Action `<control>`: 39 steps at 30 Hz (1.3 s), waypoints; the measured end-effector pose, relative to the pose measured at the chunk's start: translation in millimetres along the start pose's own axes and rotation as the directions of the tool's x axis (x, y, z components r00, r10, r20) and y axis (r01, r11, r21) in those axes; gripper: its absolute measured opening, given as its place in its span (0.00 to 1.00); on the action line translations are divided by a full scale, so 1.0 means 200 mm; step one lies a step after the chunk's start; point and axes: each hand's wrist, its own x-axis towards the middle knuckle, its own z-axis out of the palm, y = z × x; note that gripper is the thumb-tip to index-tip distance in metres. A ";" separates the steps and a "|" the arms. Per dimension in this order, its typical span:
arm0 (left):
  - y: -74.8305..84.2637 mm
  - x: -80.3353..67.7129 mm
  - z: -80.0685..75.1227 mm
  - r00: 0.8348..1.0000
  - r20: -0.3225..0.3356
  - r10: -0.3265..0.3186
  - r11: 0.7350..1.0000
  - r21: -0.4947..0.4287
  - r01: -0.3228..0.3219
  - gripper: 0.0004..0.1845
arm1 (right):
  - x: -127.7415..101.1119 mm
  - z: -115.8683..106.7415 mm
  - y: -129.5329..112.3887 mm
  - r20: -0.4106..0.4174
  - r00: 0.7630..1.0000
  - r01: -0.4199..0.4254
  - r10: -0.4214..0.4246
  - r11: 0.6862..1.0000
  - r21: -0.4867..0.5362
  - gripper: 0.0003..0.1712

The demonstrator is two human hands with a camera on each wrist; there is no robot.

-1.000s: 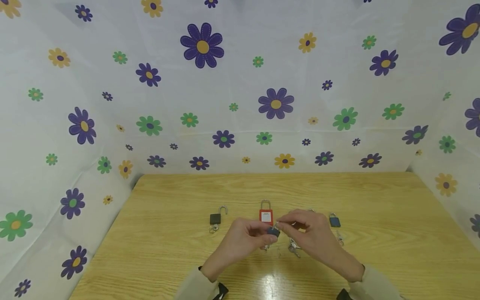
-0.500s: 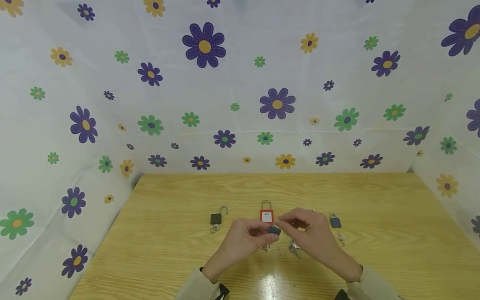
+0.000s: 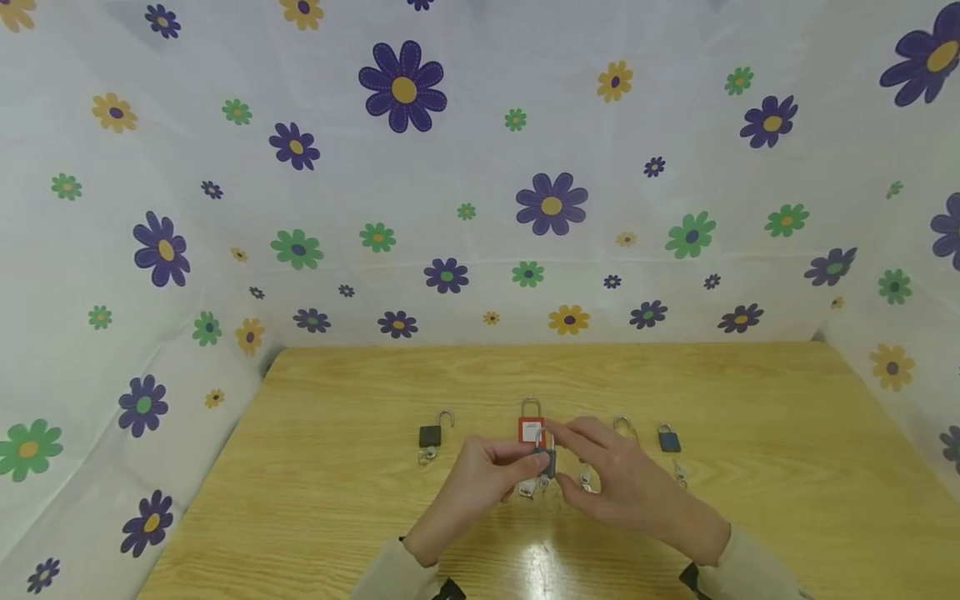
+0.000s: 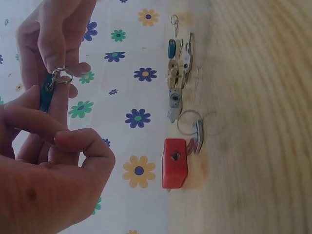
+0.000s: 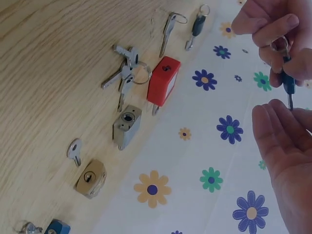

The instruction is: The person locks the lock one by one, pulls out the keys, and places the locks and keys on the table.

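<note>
A small dark blue padlock point(image 3: 546, 464) stands raised above the table, its shackle up. My left hand point(image 3: 480, 483) pinches its body between thumb and fingers. A key ring point(image 4: 62, 76) hangs from the key end of this padlock in the left wrist view. My right hand point(image 3: 622, 487) is beside it, index finger near the shackle and thumb lower and apart. In the right wrist view, the right fingertips point(image 5: 275, 105) meet the shackle end and the fingers are nearly straight. The red padlock point(image 3: 529, 430) with a white label lies just behind the hands.
A black padlock point(image 3: 430, 436) with its shackle swung free lies at left, keys beside it. A blue padlock point(image 3: 670, 439) lies at right. The right wrist view shows a grey padlock point(image 5: 127, 127), a brass padlock point(image 5: 90, 178) and loose keys point(image 5: 126, 73). Flowered cloth point(image 3: 480, 167) encloses the table.
The padlock has turned upright, its shackle now pointing up. My right thumb and index finger, which pinched the shackle, have spread apart. The left hand keeps its hold.
</note>
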 end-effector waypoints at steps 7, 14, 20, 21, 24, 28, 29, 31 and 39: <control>-0.01 0.00 0.02 0.999 -0.019 -0.044 0.999 -0.031 0.043 0.18 | 0.00 0.00 0.01 0.012 0.999 0.044 -0.043 0.996 -0.082 0.36; -0.01 0.00 0.04 0.999 -0.024 -0.040 0.999 -0.002 0.040 0.18 | 0.00 0.02 0.01 -0.008 0.999 0.052 -0.053 0.993 -0.108 0.35; -0.02 0.00 0.05 0.998 -0.040 -0.043 0.999 0.022 0.044 0.15 | 0.00 0.02 0.00 -0.003 0.999 0.045 -0.046 0.993 -0.111 0.31; -0.02 0.00 0.05 0.998 -0.041 -0.038 0.999 0.024 0.039 0.15 | 0.00 0.02 0.00 0.000 0.999 0.042 -0.043 0.993 -0.115 0.31; -0.02 0.00 0.06 0.999 -0.034 -0.022 0.999 0.023 0.023 0.15 | 0.00 0.02 0.00 0.011 0.999 0.038 -0.037 0.992 -0.117 0.30; -0.03 0.00 0.06 1.000 -0.027 -0.004 1.000 0.024 0.005 0.15 | -0.01 0.02 0.00 0.016 0.999 0.053 -0.051 0.992 -0.115 0.31; -0.03 0.00 0.06 1.000 -0.028 -0.002 1.000 0.025 0.002 0.15 | -0.01 0.02 0.00 0.018 0.998 0.056 -0.055 0.992 -0.110 0.31; -0.03 0.00 0.07 1.000 -0.030 0.002 1.000 0.027 -0.001 0.15 | -0.01 0.02 0.00 0.017 0.998 0.061 -0.059 0.993 -0.098 0.31; -0.05 0.01 0.07 0.999 -0.022 0.028 0.998 0.053 -0.027 0.13 | -0.01 0.01 0.01 0.040 0.998 0.058 -0.055 0.997 -0.060 0.29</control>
